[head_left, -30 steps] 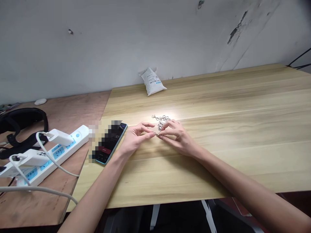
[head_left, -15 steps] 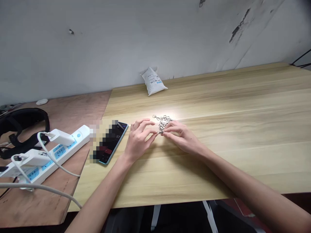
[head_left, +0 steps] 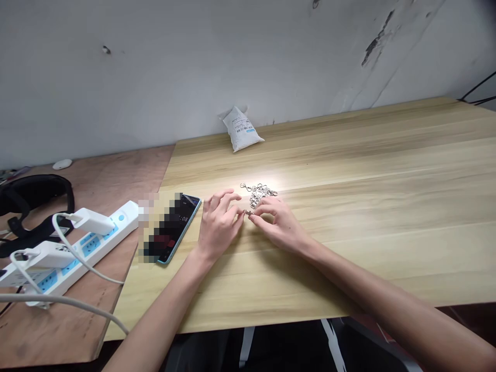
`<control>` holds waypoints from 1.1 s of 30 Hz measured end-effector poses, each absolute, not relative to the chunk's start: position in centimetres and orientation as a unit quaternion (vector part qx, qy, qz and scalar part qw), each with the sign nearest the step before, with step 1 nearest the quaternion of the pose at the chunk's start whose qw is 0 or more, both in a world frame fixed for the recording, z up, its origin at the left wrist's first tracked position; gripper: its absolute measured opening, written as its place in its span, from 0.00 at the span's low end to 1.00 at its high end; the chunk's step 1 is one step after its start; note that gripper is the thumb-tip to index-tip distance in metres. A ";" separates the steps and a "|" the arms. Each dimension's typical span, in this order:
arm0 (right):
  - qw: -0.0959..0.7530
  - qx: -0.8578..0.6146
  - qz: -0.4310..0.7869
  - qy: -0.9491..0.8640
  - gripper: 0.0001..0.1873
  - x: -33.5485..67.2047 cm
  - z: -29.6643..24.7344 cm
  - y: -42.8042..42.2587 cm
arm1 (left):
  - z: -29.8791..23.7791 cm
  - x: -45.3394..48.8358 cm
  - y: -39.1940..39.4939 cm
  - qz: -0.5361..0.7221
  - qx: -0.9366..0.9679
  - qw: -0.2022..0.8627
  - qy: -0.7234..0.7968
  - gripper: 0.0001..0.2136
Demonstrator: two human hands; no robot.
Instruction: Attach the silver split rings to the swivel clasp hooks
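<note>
Nearest, below the front edge of the pale wood-grain tabletop (head_left: 349,206), two light straps (head_left: 333,346) show against something dark. At the lower left a thick grey cable (head_left: 70,299) runs across a reddish-brown board (head_left: 77,336) that adjoins the tabletop. Beyond it on the board lies a white power strip (head_left: 91,245) with blue sockets, two white chargers (head_left: 91,221) plugged into it.

Near the middle, the left hand (head_left: 220,222) pinches the left end of a small metal piece (head_left: 248,212) between thumb and forefinger, its other fingers spread loosely above. The right hand (head_left: 279,222) grips the right end in its fingertips; finer detail is too small to make out. A phone (head_left: 180,227), partly pixelated, lies left of the left hand.

Just beyond the right fingers sits a small heap of metal rings and clasps (head_left: 260,194), one bit trailing off leftward. At the far left rests a black strapped headset (head_left: 27,188). Farther back, a white parcel (head_left: 244,132) with a printed label lies by the grey wall (head_left: 232,62), which is chipped at upper right
</note>
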State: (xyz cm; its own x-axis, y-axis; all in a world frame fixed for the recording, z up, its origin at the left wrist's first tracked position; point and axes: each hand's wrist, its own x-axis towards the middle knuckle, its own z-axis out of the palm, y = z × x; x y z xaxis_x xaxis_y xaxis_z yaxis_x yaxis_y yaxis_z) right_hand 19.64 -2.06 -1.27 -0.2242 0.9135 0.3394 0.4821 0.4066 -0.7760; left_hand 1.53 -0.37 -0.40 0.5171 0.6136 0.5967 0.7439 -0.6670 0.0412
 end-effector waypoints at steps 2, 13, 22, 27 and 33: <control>0.403 -0.481 0.269 -0.731 0.11 19.7 -1.2 -2.0 | -0.4 1.5 -0.3 -0.297 -0.865 0.109 -0.391 0.06; 0.444 -0.455 0.321 -0.702 0.10 20.4 -0.9 -1.5 | -0.6 1.0 -0.1 -0.366 -0.851 -0.038 -0.375 0.02; 0.443 -0.465 0.285 -0.712 0.08 19.9 -1.4 -1.7 | -0.6 1.5 -0.4 -0.377 -0.808 -0.123 -0.436 0.02; 0.429 -0.471 0.259 -0.726 0.08 19.8 -1.6 -1.8 | -0.7 1.7 -0.4 -0.378 -0.794 -0.156 -0.450 0.03; 0.413 -0.472 0.231 -0.744 0.10 19.8 -1.6 -1.9 | -0.5 1.6 -0.3 -0.375 -0.793 -0.152 -0.454 0.04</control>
